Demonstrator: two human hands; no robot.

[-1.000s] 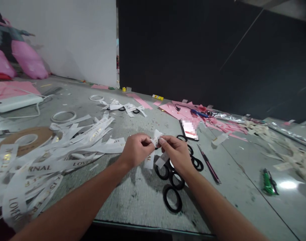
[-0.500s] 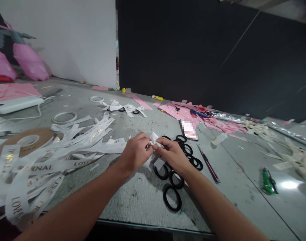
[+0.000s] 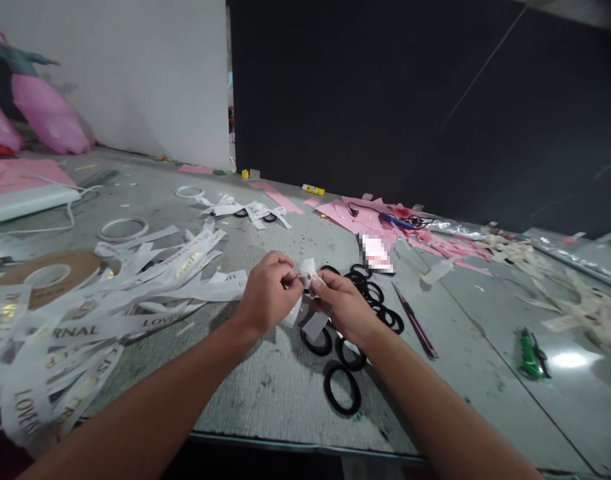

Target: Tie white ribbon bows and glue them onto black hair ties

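Between my two hands is a white ribbon (image 3: 308, 268) folded into a bow, its loose ends hanging down. My left hand (image 3: 273, 290) pinches it from the left with curled fingers. From the other side my right hand (image 3: 343, 300) grips it between thumb and fingers. Several black rings lie under and beside my right hand, the nearest black ring (image 3: 342, 389) close to the table's front edge. Whether a ring is inside the bow is hidden by my fingers. Printed white ribbon strips (image 3: 150, 320) are heaped to the left.
Finished-looking bows on black rings (image 3: 258, 212) lie farther back. A cardboard spool (image 3: 80, 270) and white tape rings (image 3: 123, 229) are at left. Right of the rings lie a dark red pen-like tool (image 3: 416, 323) and a green cutter (image 3: 531, 353). Pink scraps (image 3: 350, 213) lie behind.
The bow shows more between my hands, its upper loop now standing clear of the fingers. My fingers have shifted slightly on the ribbon. The whole view has moved a little.
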